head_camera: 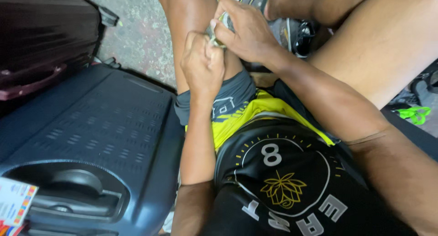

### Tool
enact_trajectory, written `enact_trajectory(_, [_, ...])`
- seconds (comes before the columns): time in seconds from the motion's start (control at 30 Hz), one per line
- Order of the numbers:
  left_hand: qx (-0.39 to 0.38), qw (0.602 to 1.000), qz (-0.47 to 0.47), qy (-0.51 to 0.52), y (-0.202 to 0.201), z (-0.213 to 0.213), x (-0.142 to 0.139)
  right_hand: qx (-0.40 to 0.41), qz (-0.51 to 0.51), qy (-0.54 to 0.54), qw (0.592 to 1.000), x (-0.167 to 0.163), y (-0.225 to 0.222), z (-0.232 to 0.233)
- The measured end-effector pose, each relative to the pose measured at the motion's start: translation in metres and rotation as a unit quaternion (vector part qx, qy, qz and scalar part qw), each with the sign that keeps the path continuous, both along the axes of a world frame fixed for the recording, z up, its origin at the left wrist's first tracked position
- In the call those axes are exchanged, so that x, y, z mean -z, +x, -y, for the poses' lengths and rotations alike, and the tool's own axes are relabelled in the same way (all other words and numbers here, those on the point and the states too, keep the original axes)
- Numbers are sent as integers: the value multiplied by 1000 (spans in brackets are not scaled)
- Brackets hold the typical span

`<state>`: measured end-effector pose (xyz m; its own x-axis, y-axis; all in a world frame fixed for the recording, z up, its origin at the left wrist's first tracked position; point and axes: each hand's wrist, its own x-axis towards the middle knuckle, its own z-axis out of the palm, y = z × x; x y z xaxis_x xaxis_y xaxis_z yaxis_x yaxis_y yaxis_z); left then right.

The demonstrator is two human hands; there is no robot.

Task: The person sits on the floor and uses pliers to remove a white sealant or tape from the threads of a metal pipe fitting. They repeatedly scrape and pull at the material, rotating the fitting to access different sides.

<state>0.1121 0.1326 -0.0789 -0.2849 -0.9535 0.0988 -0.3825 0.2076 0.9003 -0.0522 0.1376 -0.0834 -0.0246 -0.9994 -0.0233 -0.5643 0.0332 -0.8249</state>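
I am seated, looking down at my lap. My left hand [203,65] and my right hand [244,31] meet above my left knee, both pinching a small greyish-green item [215,37] between the fingertips. What the item is cannot be told, as the fingers hide most of it. My left hand is clenched around its lower end and my right hand grips its upper end. Beneath the hands are my grey shorts [228,97] and a black and yellow shirt [273,167].
A dark blue hard-shell suitcase [91,135] lies flat at my left, with a paper tag [13,202] by its handle. A dark maroon suitcase [41,35] stands behind it. A black shoe [303,37] and a green strap [415,114] lie on the concrete floor [137,31].
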Motion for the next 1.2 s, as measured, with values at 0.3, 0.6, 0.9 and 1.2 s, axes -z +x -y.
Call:
enact_trajectory(0.3, [4, 922, -243, 302, 3, 15, -23, -67, 13, 58, 996, 5, -19, 27])
enact_trajectory(0.6, [98, 977, -18, -187, -24, 16, -68, -37, 184, 370, 910, -26, -43, 33])
enact_trajectory(0.9, [72, 970, -20, -232, -28, 25, -83, 49, 622, 215, 751, -54, -26, 9])
enact_trajectory(1.2, [61, 988, -115, -79, -44, 23, -83, 94, 505, 61, 856, -54, -22, 12])
